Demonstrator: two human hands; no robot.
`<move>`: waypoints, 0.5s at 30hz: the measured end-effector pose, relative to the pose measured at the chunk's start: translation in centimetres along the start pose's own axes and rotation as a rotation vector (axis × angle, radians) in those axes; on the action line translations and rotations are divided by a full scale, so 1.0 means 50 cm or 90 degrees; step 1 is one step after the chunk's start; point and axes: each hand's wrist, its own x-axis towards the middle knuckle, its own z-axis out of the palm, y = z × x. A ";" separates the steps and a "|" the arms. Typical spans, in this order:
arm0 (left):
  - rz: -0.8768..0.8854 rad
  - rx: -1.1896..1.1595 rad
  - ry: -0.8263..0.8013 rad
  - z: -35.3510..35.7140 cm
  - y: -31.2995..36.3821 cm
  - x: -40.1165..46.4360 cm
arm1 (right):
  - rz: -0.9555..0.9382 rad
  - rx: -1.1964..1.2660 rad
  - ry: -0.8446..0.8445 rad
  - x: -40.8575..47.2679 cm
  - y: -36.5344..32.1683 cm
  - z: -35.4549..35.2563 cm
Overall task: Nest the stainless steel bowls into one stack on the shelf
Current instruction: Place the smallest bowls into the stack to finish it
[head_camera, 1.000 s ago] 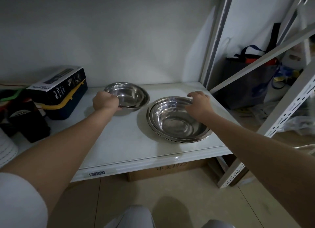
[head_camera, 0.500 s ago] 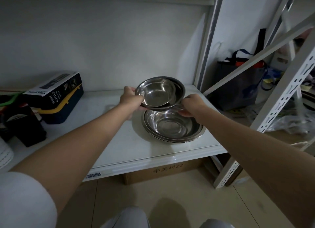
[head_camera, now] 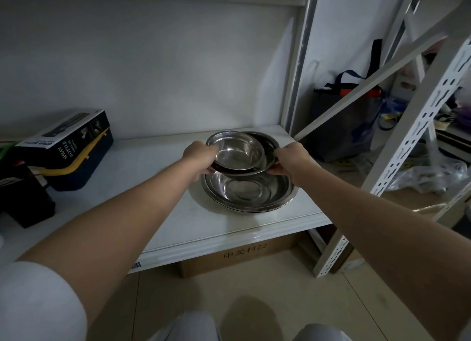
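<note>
A pair of smaller steel bowls (head_camera: 238, 153), one nested inside the other, hangs just above the large steel bowls (head_camera: 251, 192) that rest stacked on the white shelf (head_camera: 153, 187). My left hand (head_camera: 200, 153) grips the left rim of the smaller pair, and my right hand (head_camera: 290, 159) grips the right rim. The held pair tilts slightly and covers the far part of the large bowls. The large stack shows at least two rims, close to the shelf's front right corner.
A black and white box (head_camera: 66, 136) lies on a dark blue case with a yellow latch (head_camera: 79, 169) at the shelf's left. A black object (head_camera: 23, 195) stands further left. A perforated white upright (head_camera: 397, 162) rises at the right. A cardboard box (head_camera: 242, 256) sits under the shelf.
My left hand lifted the smaller bowls from the middle of the shelf and carried them right, over the large bowls. My right hand left the large bowl's rim and took the small pair's right rim.
</note>
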 end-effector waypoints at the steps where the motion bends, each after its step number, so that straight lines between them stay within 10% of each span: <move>1: 0.011 0.018 0.027 -0.001 0.002 0.000 | 0.002 -0.020 0.010 0.003 0.003 -0.003; 15: -0.057 -0.175 0.131 -0.075 -0.046 0.060 | 0.107 -0.034 0.003 0.053 0.061 0.001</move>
